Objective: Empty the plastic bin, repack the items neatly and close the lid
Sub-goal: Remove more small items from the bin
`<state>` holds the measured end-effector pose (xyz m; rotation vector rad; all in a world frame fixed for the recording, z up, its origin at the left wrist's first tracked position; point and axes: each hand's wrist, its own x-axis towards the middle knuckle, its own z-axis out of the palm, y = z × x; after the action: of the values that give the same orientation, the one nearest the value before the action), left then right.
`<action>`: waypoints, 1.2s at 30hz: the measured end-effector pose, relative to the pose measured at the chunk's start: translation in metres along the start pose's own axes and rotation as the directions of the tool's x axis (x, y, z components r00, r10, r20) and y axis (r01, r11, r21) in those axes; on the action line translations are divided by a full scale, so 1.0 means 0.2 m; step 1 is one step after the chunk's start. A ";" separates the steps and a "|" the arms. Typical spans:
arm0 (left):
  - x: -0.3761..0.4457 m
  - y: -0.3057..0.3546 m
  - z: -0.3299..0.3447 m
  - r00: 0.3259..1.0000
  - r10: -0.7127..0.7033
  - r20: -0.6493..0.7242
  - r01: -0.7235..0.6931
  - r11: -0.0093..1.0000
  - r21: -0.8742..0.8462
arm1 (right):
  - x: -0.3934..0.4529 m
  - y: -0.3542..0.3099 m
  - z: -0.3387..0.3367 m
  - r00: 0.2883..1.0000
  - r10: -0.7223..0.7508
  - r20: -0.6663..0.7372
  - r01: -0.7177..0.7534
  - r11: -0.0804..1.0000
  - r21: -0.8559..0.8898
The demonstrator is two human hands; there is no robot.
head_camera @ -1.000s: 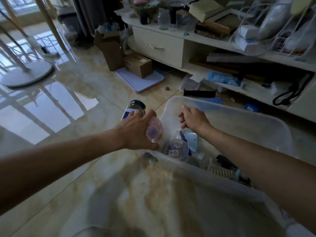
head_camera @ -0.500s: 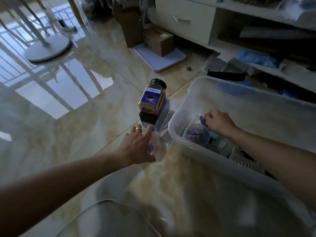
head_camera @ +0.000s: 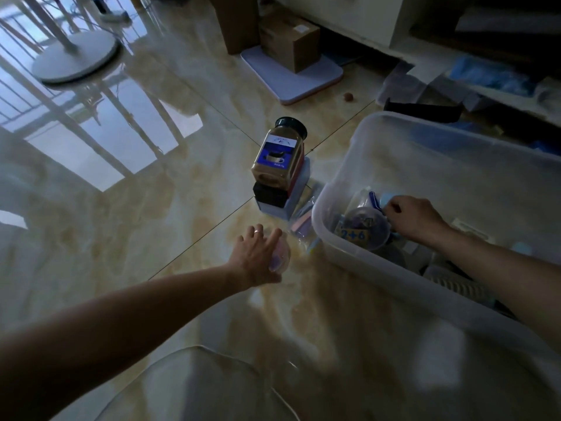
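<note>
The clear plastic bin [head_camera: 455,165] sits on the floor at the right with several items inside, among them a round clear tub of number cards [head_camera: 364,230]. My right hand [head_camera: 416,221] is inside the bin, fingers curled on a light blue item [head_camera: 387,198] beside that tub. My left hand [head_camera: 258,256] holds a small translucent purple container [head_camera: 280,257] low at the floor, left of the bin. A coffee jar [head_camera: 280,156] stands on a black box [head_camera: 270,194] atop a pale box. The clear lid [head_camera: 197,387] lies near me.
Pink and blue packets [head_camera: 303,226] lie between the jar stack and the bin. Farther off are a fan base [head_camera: 76,59], a cardboard box [head_camera: 290,41] on a white board [head_camera: 306,77], a black bar [head_camera: 422,110] and a cluttered low shelf [head_camera: 485,77].
My left hand has carried the small purple container away from the bin and down to the floor. My right hand has reached lower into the bin. The view has tilted downward.
</note>
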<state>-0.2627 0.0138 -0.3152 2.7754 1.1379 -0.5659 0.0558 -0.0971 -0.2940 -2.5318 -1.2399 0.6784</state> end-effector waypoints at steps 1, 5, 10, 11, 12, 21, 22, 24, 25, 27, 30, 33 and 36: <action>0.01 0.00 0.01 1.000 0.006 -0.009 -0.006 1.000 0.000 | 0.00 0.01 0.00 1.000 0.002 0.003 -0.002 1.000 0.008; 0.06 0.01 0.01 1.000 0.021 -0.018 -0.021 1.000 0.011 | 0.02 0.02 0.02 1.000 0.002 0.017 -0.002 0.999 0.045; 0.08 0.04 0.00 1.000 -0.005 -0.011 0.005 0.999 -0.045 | 0.01 -0.04 0.05 0.985 -0.100 0.141 0.103 0.995 -0.009; 0.07 0.05 -0.01 1.000 -0.015 -0.009 0.014 0.997 -0.075 | 0.01 -0.06 0.06 0.977 -0.114 0.180 0.124 0.991 -0.046; 0.06 0.06 -0.03 1.000 -0.019 -0.010 0.017 0.994 -0.106 | 0.01 -0.07 0.07 0.971 -0.123 0.207 0.140 0.988 -0.070; -0.17 0.26 -0.36 0.860 -0.052 -0.508 -0.184 0.896 -0.403 | 0.02 -0.13 0.08 0.916 -0.068 0.395 0.037 0.996 0.085; -0.18 0.28 -0.40 0.817 -0.061 -0.574 -0.218 0.888 -0.405 | 0.02 -0.15 0.07 0.912 -0.053 0.408 0.017 0.996 0.091; -0.19 0.33 -0.48 0.742 -0.072 -0.666 -0.290 0.862 -0.417 | 0.02 -0.16 0.05 0.909 -0.025 0.416 -0.004 0.998 0.069; -0.19 0.35 -0.51 0.715 -0.074 -0.695 -0.322 0.848 -0.421 | 0.02 -0.17 0.04 0.910 -0.009 0.416 -0.004 1.000 0.031; -0.17 0.37 -0.55 0.699 -0.049 -0.713 -0.357 0.840 -0.408 | 0.01 -0.17 0.02 0.910 0.011 0.414 -0.003 1.000 -0.020; -0.10 0.39 -0.59 0.750 0.081 -0.657 -0.375 0.870 -0.320 | -0.04 -0.17 0.01 0.911 0.047 0.410 -0.070 0.997 0.041; -0.01 0.41 -0.65 0.801 0.266 -0.537 -0.440 0.869 -0.226 | -0.09 -0.14 0.00 0.913 0.036 0.406 -0.102 0.985 0.141; 0.08 0.43 -0.70 0.849 0.355 -0.393 -0.453 0.871 -0.191 | -0.12 -0.09 -0.05 0.943 0.061 0.329 -0.143 0.962 0.233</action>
<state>-0.1499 -0.0075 -0.1966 2.7955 0.5628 0.1280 0.0347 -0.1054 -0.2712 -2.3477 -1.0338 1.2288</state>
